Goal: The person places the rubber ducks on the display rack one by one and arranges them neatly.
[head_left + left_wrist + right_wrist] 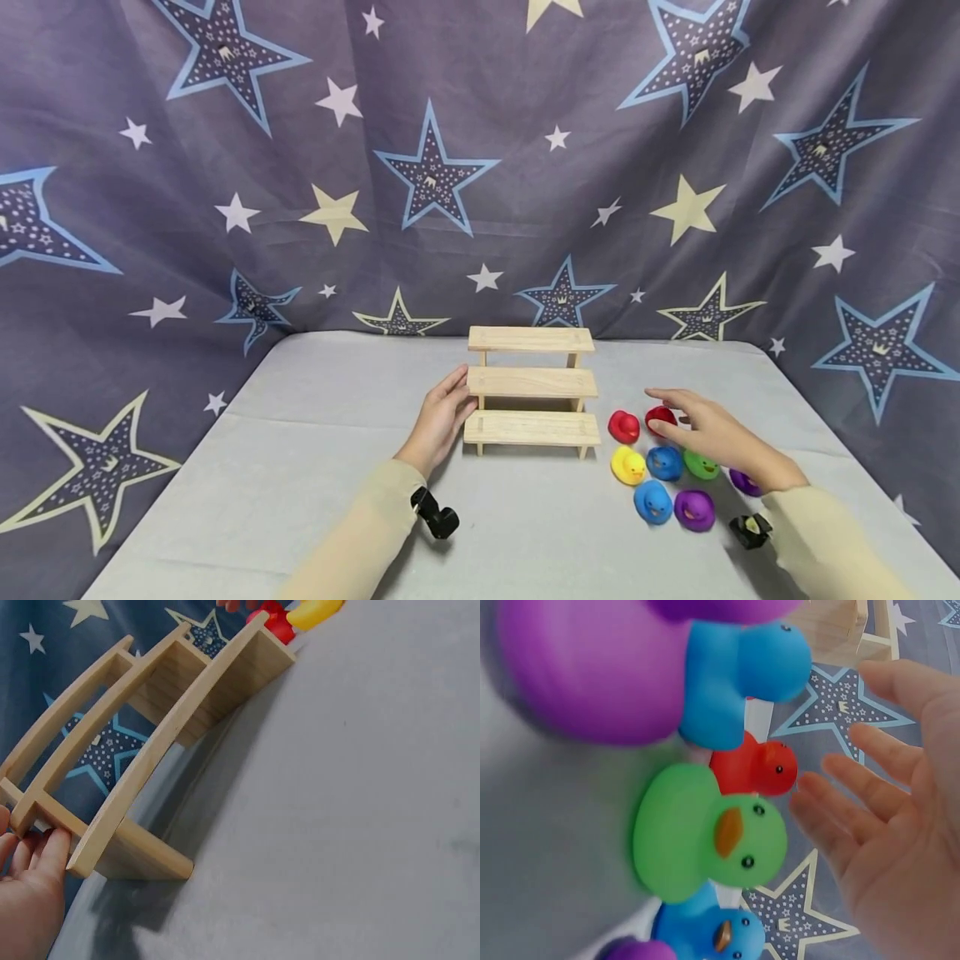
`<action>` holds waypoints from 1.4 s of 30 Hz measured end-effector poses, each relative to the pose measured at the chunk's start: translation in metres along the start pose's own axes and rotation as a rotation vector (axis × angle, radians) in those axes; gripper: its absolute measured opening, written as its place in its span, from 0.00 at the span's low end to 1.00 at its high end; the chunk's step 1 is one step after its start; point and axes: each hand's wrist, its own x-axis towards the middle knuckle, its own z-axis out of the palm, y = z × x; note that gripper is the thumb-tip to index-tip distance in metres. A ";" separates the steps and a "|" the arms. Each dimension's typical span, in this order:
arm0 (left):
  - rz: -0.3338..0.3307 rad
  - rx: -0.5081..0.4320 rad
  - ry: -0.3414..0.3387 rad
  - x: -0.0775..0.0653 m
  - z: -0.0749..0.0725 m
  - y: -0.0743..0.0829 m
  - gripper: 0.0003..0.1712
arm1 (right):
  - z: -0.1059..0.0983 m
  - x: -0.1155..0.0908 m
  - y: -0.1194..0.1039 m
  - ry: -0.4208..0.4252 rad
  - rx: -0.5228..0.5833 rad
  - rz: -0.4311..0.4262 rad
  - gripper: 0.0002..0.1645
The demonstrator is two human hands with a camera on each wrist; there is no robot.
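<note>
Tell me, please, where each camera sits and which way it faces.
Head: on the head, facing forward and down at the wooden stand, toy ducks and starry backdrop; left hand, right hand and sleeves show.
Left wrist: on the left wrist, facing the wooden stand from its left end; the left hand shows, plus part of the right hand.
Right wrist: on the right wrist, facing the toy ducks; the right hand shows.
Both wrist views share toy ducks and backdrop.
</note>
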 end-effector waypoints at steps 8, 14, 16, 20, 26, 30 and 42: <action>-0.033 -0.013 0.022 0.002 0.002 0.004 0.32 | 0.007 0.008 -0.006 -0.006 0.051 -0.006 0.31; -0.035 0.000 0.021 0.003 0.001 0.005 0.32 | 0.010 0.016 -0.011 -0.057 0.106 0.026 0.31; -0.034 0.001 0.023 0.003 0.002 0.006 0.32 | 0.011 0.019 -0.012 -0.073 0.120 0.042 0.31; -0.027 0.000 0.015 0.004 0.003 0.006 0.32 | 0.015 0.021 -0.012 -0.098 0.123 0.071 0.32; -0.012 0.011 0.008 0.004 0.003 0.004 0.32 | 0.022 0.026 -0.013 -0.122 0.143 0.113 0.31; -0.010 0.026 0.007 0.002 0.001 0.003 0.31 | 0.028 0.029 -0.015 -0.131 0.148 0.137 0.29; -0.003 0.023 -0.002 0.002 0.001 0.002 0.31 | 0.037 0.038 -0.017 -0.153 0.031 0.184 0.27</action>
